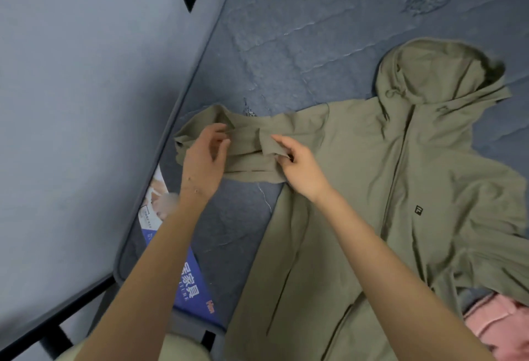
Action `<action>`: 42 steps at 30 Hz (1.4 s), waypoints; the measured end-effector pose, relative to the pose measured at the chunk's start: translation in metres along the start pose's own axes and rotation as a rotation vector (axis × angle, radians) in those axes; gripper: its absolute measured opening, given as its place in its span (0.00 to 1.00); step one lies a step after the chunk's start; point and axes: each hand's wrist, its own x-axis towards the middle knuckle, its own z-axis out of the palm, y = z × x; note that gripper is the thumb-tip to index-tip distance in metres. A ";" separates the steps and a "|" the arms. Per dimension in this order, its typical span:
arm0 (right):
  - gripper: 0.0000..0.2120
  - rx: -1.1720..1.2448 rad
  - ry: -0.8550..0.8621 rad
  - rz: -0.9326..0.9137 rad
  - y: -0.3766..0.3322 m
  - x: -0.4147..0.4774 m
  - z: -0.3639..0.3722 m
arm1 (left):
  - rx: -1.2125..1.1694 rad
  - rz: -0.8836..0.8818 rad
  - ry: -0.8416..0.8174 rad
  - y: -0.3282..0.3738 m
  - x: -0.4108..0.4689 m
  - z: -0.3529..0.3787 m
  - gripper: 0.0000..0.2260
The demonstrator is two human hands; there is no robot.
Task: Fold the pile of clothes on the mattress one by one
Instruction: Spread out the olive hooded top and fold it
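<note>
Pinching hoodie sleeve (pixel 246 139): right hand (pixel 297 166); left hand (pixel 203 157) fingers loose, near mattress edge (pixel 197 68).

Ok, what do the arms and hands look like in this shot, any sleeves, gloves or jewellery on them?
Over the olive hoodie, both forearms are bare to the frame's edge: no sleeves, gloves, watch or bracelet. The left hand and right hand show no rings on the sides in view. Nails are too blurred to judge.
</note>
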 end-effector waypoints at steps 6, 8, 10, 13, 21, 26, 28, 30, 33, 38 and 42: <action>0.18 0.135 0.095 0.114 0.018 -0.020 -0.070 | 0.505 0.056 -0.270 0.003 0.008 0.031 0.25; 0.17 0.178 0.165 0.159 0.026 -0.031 -0.092 | 0.576 0.050 -0.244 0.009 0.009 0.044 0.23; 0.15 0.202 0.276 0.190 0.036 -0.043 -0.114 | 0.646 0.035 -0.226 0.016 0.013 0.055 0.22; 0.13 0.200 0.382 0.215 0.053 -0.058 -0.145 | 0.736 0.003 -0.230 0.026 0.020 0.074 0.21; 0.06 0.066 0.646 0.293 0.104 -0.097 -0.222 | 0.797 0.074 -0.255 0.053 0.034 0.127 0.14; 0.22 0.015 0.815 0.484 0.134 -0.123 -0.269 | 0.692 0.149 -0.235 0.081 0.036 0.169 0.08; 0.23 0.004 0.852 0.536 0.145 -0.133 -0.285 | 0.622 0.208 -0.240 0.096 0.032 0.186 0.08; 0.24 0.007 0.897 0.555 0.156 -0.144 -0.300 | 0.601 0.260 -0.248 0.110 0.027 0.202 0.08; 0.24 -0.034 0.947 0.584 0.172 -0.158 -0.317 | 0.593 0.342 -0.232 0.124 0.018 0.222 0.08; 0.09 -0.124 0.828 0.644 0.191 -0.173 -0.324 | 0.615 0.404 -0.207 0.129 0.000 0.246 0.16; 0.36 -0.474 0.800 0.537 0.190 -0.178 -0.311 | 0.716 0.523 -0.201 0.122 -0.020 0.256 0.23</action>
